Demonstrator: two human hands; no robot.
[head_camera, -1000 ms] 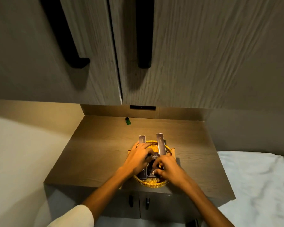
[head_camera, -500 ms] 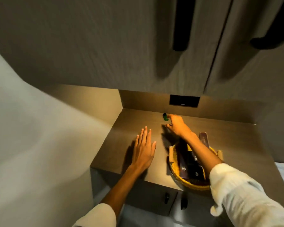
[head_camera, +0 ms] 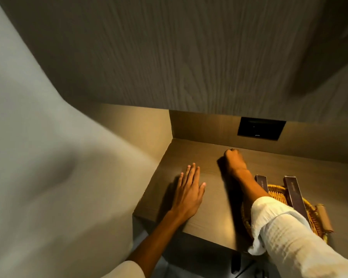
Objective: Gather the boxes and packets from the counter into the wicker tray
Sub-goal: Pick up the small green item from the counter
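Note:
The round wicker tray (head_camera: 313, 209) sits at the right of the wooden counter (head_camera: 209, 207), partly hidden by my right sleeve. Two long dark boxes (head_camera: 294, 194) lean over its far rim, the shorter-looking one (head_camera: 262, 182) beside my forearm. My right hand (head_camera: 234, 160) reaches past the tray to the back of the counter, curled into a fist on the spot where a small green item lay; that item is out of sight now. My left hand (head_camera: 189, 191) rests flat on the counter, fingers spread, holding nothing.
A pale wall (head_camera: 38, 157) closes off the left side, and a wood-grain cabinet (head_camera: 189, 57) hangs low overhead. A black wall plate (head_camera: 260, 128) is set in the back panel. The counter's front edge drops to dark cupboard handles (head_camera: 235, 263).
Both hands left the tray. My left hand settled flat on the counter. My right hand reached to the small green item at the back and closed around it. The view swung left.

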